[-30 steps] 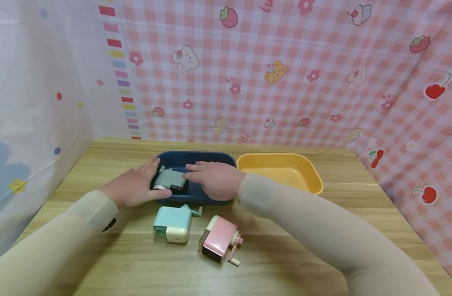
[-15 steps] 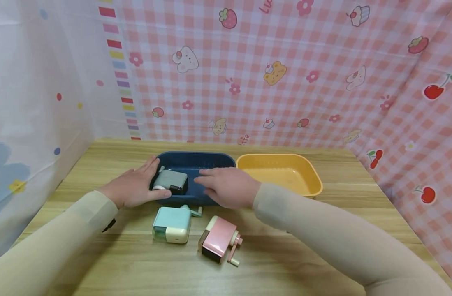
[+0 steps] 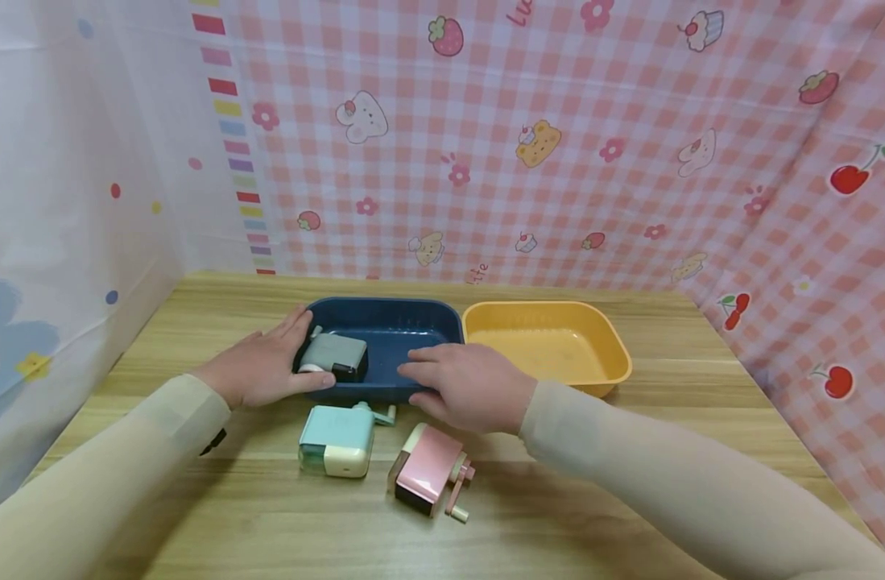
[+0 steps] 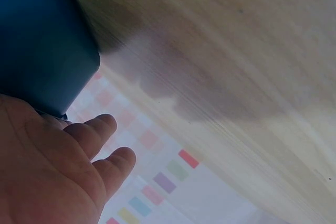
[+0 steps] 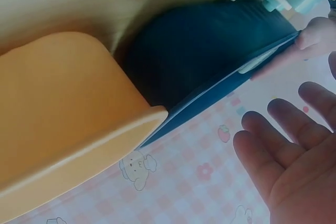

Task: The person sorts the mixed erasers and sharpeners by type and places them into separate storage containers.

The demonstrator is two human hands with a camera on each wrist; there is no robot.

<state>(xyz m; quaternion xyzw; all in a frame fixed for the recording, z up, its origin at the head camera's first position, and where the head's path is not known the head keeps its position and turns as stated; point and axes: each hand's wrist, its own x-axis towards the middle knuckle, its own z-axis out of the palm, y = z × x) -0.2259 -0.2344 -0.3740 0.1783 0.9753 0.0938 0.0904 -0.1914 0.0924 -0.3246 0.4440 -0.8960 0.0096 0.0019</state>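
Right hand (image 3: 473, 387) drawn back rightward, fingers extended, left hand (image 3: 257, 369) splayed against blue tray (image 3: 394, 326), both hands unclenched

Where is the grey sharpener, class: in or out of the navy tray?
In: the navy tray surrounds the grey sharpener, which sits at the end by the left hand.

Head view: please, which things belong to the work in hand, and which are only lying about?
Seemingly part of the work:
navy tray, with the left hand at its left end
grey sharpener, inside the navy tray
right hand, near the navy tray's right end

Apparently just lying about now:
mint sharpener
pink sharpener
yellow tray
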